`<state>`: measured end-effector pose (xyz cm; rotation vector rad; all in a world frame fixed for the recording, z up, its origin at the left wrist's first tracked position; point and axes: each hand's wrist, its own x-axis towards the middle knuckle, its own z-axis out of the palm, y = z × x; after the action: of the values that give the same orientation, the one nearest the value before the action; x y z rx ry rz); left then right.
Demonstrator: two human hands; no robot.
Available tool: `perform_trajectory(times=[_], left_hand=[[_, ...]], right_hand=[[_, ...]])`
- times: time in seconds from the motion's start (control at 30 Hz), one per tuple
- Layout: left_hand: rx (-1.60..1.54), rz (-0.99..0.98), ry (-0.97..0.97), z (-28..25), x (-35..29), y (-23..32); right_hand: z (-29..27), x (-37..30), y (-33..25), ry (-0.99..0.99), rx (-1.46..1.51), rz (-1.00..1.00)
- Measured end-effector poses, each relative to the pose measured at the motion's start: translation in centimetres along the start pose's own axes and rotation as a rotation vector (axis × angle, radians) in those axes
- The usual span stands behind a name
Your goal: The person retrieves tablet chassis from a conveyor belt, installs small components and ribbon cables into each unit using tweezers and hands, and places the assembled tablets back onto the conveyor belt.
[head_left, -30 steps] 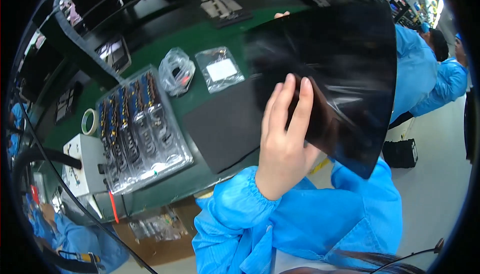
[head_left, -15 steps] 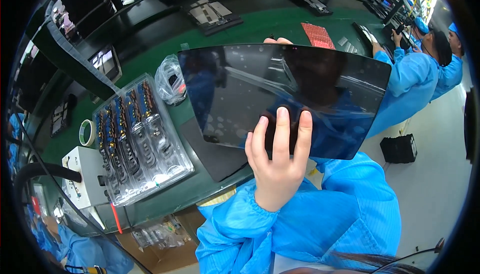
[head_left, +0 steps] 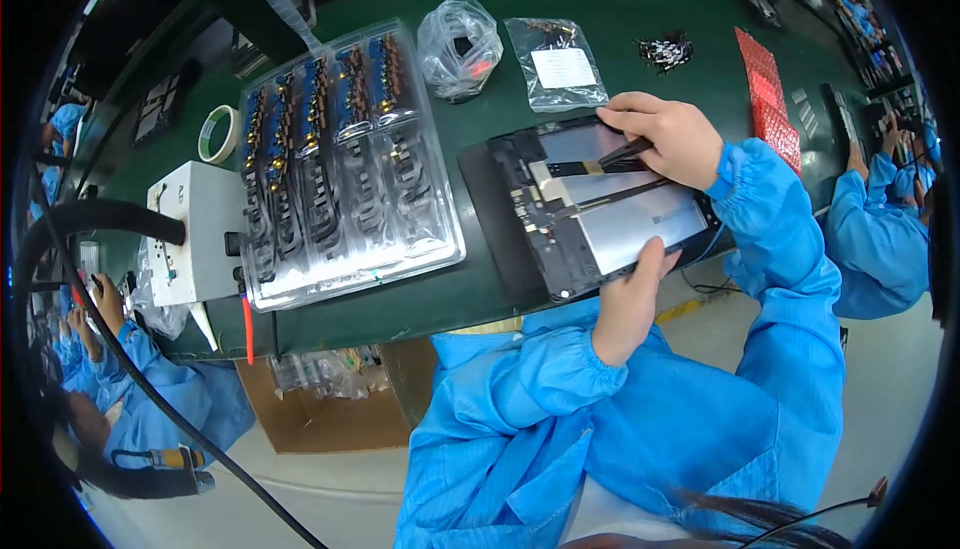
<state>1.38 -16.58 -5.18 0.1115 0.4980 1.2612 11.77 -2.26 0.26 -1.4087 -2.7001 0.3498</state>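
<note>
An opened tablet (head_left: 640, 229) lies with its inside up, showing silver battery panels, a circuit board (head_left: 532, 199) and dark flat cables. It rests partly over a black mat (head_left: 490, 234) at the bench's near edge. My left hand (head_left: 632, 304) grips the tablet's near edge, thumb on top and the other fingers hidden underneath. At the far right side, my right hand (head_left: 668, 137) is closed around black tweezers (head_left: 625, 153), whose tips point left over the cables. Some of its fingers reach the tablet's far edge.
Left of the tablet stands a clear plastic tray (head_left: 445, 234) of small cable parts. Beyond are a bag of cables (head_left: 458, 54), a labelled bag (head_left: 562, 71), loose small parts (head_left: 664, 51) and red bubble wrap (head_left: 765, 99). Tape (head_left: 220, 136) and a white box (head_left: 195, 234) stand left.
The tablet, held up with its glossy screen showing, is now turned over and lowered to the bench. My left hand moved from the screen to the near edge; my right hand has come into full view.
</note>
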Motion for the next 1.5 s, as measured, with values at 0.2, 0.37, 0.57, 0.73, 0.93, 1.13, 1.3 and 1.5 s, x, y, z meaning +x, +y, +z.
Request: perform_trajectory(times=[0.2,0.37,0.57,0.73,0.93,1.13,1.3,1.5], left_hand=[[-0.165,-0.147,0.048,-1.7,0.6,1.5],[-0.179,-0.735,-0.132,-3.2,-2.8,5.8],[1.055,-0.064,-0.481,-4.5,-5.6,12.1],[1.941,0.437,-0.034,-4.4,-5.6,13.4],[2.145,0.473,0.107,-5.9,-3.5,12.3],[1.992,0.433,0.138,-7.4,-5.6,11.9],[1.791,0.554,-0.045,-4.7,-5.8,11.4],[1.931,0.805,-0.241,-3.3,-0.7,11.8]], right_hand=[[1.7,1.2,0.5,0.077,-0.027,-0.096],[2.5,0.6,0.4,0.118,-0.024,-0.101],[1.9,0.2,2.9,0.082,-0.203,-0.336],[-0.2,-6.0,2.8,0.248,0.146,0.002],[4.0,-10.2,2.0,0.216,0.231,0.473],[4.7,-11.4,0.7,0.266,1.209,0.541],[1.2,-14.5,1.4,0.667,1.697,0.785],[-5.9,-9.6,13.2,0.874,1.538,0.546]])
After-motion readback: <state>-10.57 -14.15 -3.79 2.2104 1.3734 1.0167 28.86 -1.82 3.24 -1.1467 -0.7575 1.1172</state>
